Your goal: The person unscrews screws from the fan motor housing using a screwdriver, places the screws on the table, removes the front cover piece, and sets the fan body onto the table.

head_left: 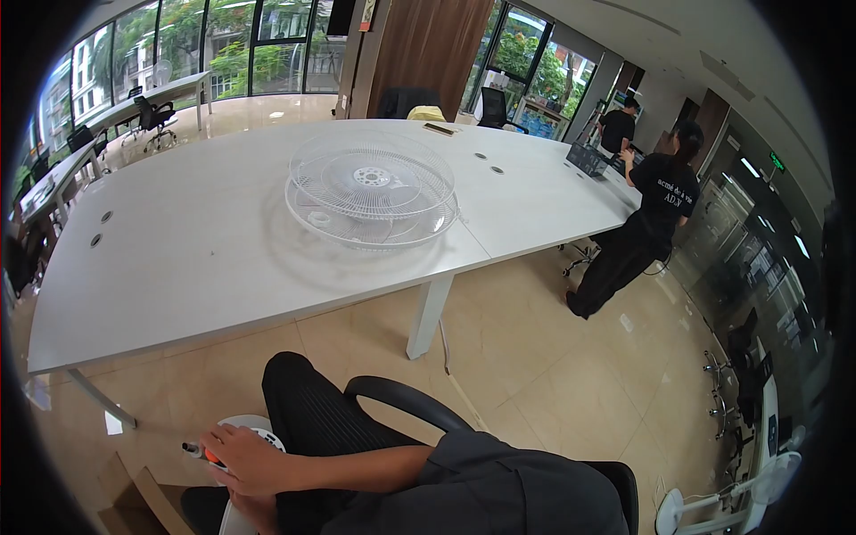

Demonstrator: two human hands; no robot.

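Note:
At the lower left, my right hand (pixel 241 459) reaches across my lap, its fingers closed around a small tool with an orange part (pixel 211 456) and a dark tip. Just below it, my left hand (pixel 256 510) is partly covered by the right one, and its fingers are hidden. Both hands are over a white round part (pixel 245 422) with dark slots, whose lower portion shows beside my leg. What the tool tip touches cannot be made out.
Two clear round fan grilles (pixel 373 234) lie overlapping on the big white table (pixel 196 267). An open cardboard box (pixel 160 499) stands at lower left. Two people in black stand at the table's far right. A white fan (pixel 774 479) is at lower right.

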